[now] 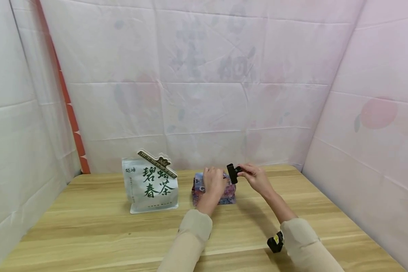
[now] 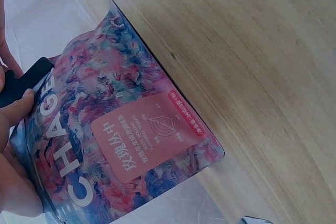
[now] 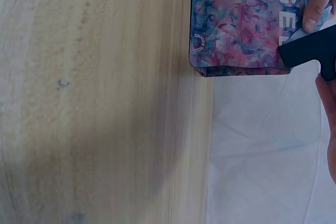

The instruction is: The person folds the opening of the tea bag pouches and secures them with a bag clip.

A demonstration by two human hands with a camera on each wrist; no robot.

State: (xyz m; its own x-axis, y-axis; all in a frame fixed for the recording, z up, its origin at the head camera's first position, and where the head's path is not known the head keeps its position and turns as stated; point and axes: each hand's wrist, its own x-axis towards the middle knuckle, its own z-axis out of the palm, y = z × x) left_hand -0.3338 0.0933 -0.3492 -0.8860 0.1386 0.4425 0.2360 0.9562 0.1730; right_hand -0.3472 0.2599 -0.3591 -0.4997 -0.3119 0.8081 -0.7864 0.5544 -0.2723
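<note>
A colourful pouch (image 1: 228, 196) with blue, pink and purple swirls and white lettering stands on the wooden table. My left hand (image 1: 215, 182) grips its top edge, the thumb (image 3: 316, 9) lying on the front near the lettering in the right wrist view. My right hand (image 1: 256, 178) pinches a black clip (image 1: 232, 173) by its handle. In the right wrist view the clip's wide black edge (image 3: 311, 48) overlaps the pouch's top corner; whether it bites on the pouch I cannot tell. The left wrist view shows the pouch front (image 2: 110, 93) with its pink label.
To the left stands a white tea pouch (image 1: 149, 200) with green characters, a large ruler-marked clip (image 1: 158, 163) slanting across its top right corner. Another black clip (image 1: 275, 242) with a yellow mark lies beside my right sleeve. Pale cloth walls (image 1: 204, 105) enclose the table (image 1: 88, 234).
</note>
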